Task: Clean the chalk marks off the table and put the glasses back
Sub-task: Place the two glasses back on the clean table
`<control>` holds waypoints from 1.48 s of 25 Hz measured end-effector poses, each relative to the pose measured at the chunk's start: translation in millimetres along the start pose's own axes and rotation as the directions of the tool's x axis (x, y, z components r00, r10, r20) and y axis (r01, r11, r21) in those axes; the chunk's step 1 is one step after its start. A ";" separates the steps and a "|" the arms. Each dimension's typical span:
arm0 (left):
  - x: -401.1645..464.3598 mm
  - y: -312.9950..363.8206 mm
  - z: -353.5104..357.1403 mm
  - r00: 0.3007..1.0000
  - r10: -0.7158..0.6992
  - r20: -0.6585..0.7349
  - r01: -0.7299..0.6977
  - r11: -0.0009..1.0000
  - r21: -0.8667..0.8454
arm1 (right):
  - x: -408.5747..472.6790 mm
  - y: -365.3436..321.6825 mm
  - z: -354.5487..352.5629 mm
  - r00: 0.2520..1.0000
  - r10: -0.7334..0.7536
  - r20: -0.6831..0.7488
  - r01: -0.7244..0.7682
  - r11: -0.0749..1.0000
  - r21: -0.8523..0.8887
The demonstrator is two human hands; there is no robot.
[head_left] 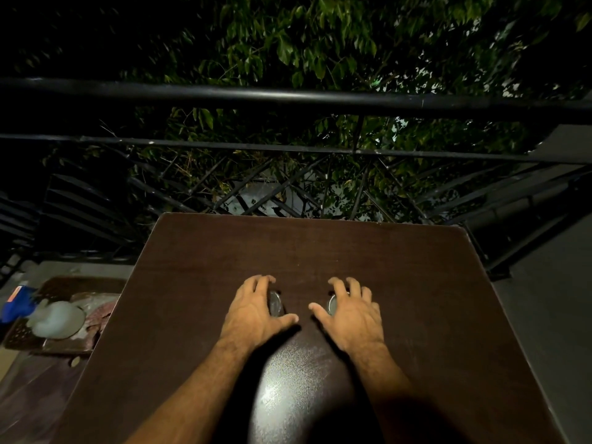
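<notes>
A dark brown wooden table (320, 248) fills the lower middle of the head view. Two small glasses stand on it side by side near its centre. My left hand (256, 312) curls over the top of the left glass (276, 303), fingers around its rim. My right hand (352, 312) covers the right glass (332, 305) the same way. Both glasses are mostly hidden under my palms. I see no chalk marks on the visible tabletop; a bright glare patch (288, 389) lies near the front.
A black metal railing (288, 99) runs behind the table with leafy branches beyond. Low on the left sits a tray (64, 286) with a pale cloth-like lump (57, 318) and a blue object (17, 302). Grey floor (544, 315) lies to the right.
</notes>
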State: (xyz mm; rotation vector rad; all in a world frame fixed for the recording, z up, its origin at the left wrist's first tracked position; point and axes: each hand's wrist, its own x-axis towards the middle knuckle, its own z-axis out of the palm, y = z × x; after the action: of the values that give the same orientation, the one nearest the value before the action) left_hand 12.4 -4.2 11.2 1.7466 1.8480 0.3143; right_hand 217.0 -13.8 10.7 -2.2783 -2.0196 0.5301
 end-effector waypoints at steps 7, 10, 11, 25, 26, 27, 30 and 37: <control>-0.6 -6.3 12.1 0.994 0.110 -0.019 -0.107 0.985 0.132 | -1.3 0.0 8.5 0.998 -0.017 0.063 0.019 0.999 -0.035; -1.4 -6.8 13.8 0.990 0.135 -0.035 -0.127 0.977 0.172 | -1.3 -1.2 9.9 0.998 -0.016 0.053 0.019 0.998 -0.052; -1.6 -6.5 14.1 0.990 0.138 -0.036 -0.129 0.975 0.179 | -1.3 -1.5 10.2 0.998 -0.016 0.053 0.019 0.998 -0.055; -1.6 -2.1 10.4 0.990 0.143 -0.017 -0.134 0.956 0.260 | -3.6 -4.8 6.7 0.997 -0.006 0.078 0.014 0.995 -0.098; -1.3 0.0 9.4 0.992 0.126 -0.008 -0.119 0.952 0.281 | -3.9 -5.3 5.6 0.997 -0.008 0.079 0.016 0.995 -0.103; -0.2 2.7 8.4 0.994 0.106 0.003 -0.102 0.946 0.308 | -3.9 -5.8 4.2 0.996 -0.008 0.085 0.017 0.994 -0.108; 7.7 11.2 3.2 0.997 0.036 0.074 -0.062 0.924 0.379 | 0.4 -9.6 -2.6 0.993 0.013 0.119 0.003 0.991 -0.135; 27.1 35.8 -10.3 0.967 -0.123 0.222 -0.031 0.812 0.583 | 27.5 -24.8 -33.6 0.948 0.221 0.228 -0.170 0.960 -0.223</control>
State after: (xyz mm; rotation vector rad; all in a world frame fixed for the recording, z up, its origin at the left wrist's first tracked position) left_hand 37.1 28.5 32.2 2.0053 1.9089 -0.5413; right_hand 205.4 22.7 42.7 -2.6769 -2.0470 0.6896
